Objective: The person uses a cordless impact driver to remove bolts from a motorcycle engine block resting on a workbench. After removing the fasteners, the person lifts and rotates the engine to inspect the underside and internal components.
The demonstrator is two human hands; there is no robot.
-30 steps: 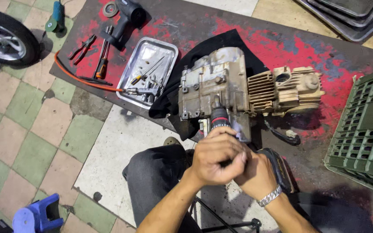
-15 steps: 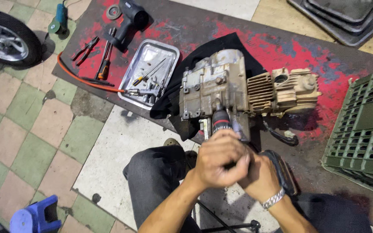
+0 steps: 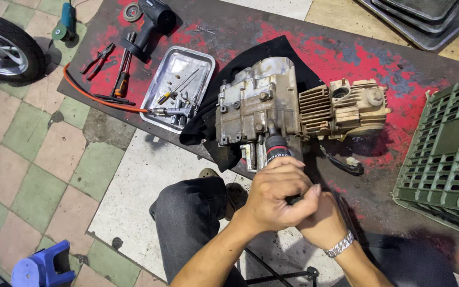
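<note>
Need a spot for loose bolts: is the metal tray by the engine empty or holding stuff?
Holding stuff. The metal tray has a screwdriver and several small metal tools lying in its lower half, left of the engine; the upper half shows bare metal.

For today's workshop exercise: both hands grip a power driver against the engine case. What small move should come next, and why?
Probably keep the power driver square and pressed into the engine case, since the left hand and right hand clasp its handle and its nose meets the case's lower edge.

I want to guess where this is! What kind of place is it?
Probably a motorbike repair shop. A bare engine sits on a stained mat, a metal tray holds tools, and a wheel rests on the tiled floor.
</note>
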